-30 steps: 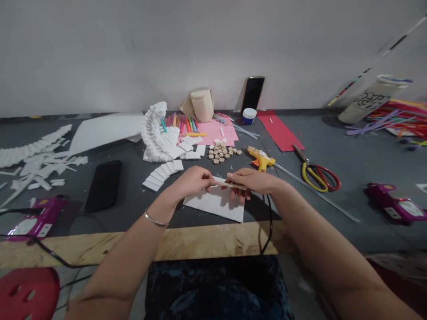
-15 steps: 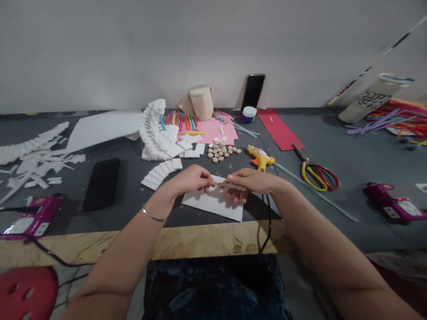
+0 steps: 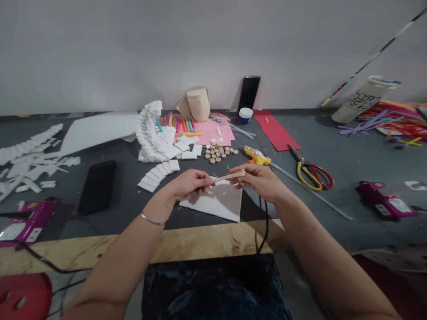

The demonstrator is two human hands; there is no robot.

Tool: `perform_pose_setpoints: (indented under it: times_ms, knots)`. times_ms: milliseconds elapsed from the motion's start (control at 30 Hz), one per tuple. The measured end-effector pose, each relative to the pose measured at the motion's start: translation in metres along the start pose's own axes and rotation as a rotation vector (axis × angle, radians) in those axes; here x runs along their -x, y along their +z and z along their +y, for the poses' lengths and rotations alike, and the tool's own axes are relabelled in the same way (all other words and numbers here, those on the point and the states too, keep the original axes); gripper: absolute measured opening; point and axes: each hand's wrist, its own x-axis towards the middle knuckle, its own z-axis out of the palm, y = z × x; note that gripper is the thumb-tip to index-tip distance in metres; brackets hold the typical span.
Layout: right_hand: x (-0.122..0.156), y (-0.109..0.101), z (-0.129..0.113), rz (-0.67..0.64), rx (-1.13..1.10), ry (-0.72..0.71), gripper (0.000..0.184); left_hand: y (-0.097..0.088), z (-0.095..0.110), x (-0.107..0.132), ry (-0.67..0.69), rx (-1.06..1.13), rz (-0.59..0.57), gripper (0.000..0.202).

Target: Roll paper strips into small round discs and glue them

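A thin bundle of pale wooden sticks (image 3: 230, 176) spans the gap between my hands and fans out slightly. My right hand (image 3: 256, 180) pinches its right end between thumb and fingers. My left hand (image 3: 188, 184) holds the left end at the fingertips, partly hiding it. Beneath both hands lies a white foam sheet (image 3: 213, 202). A yellow-and-orange hot glue gun (image 3: 256, 155) sits just beyond my right hand. Several white foam squares (image 3: 158, 174) are fanned out beyond my left hand.
Wood slices (image 3: 216, 151), a white foam sculpture (image 3: 153, 135) and pink paper (image 3: 213, 132) lie farther back. Right of them are yellow-and-red scissors (image 3: 312, 174) and a metal ruler (image 3: 310, 189). A black phone (image 3: 97, 187) lies left. A black cable (image 3: 265, 222) crosses the table's wooden front edge (image 3: 167, 246).
My right hand has rolled upward, turning the sticks from a tight flat bundle into a slight fan. Both hands stay nearly in place, and the whole view has shifted slightly left.
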Motion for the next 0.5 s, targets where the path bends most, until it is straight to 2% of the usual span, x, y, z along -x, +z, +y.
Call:
perform_pose_setpoints:
  times_ms: [67, 200, 400, 500]
  knots:
    - [0.002, 0.003, -0.001, 0.010, -0.018, 0.002, 0.028, 0.003, -0.003, 0.001, -0.015, 0.053, -0.028, 0.020]
    - [0.007, 0.008, -0.001, -0.058, -0.012, -0.025, 0.037, 0.012, -0.009, 0.002, -0.040, 0.193, -0.048, 0.025]
    - [0.002, 0.012, 0.006, 0.068, -0.052, -0.064, 0.027, 0.028, -0.013, 0.003, -0.073, 0.402, -0.090, 0.029]
    - [0.001, 0.015, 0.006, 0.066, -0.083, -0.060, 0.027, 0.032, -0.013, 0.005, -0.085, 0.495, -0.116, 0.031]
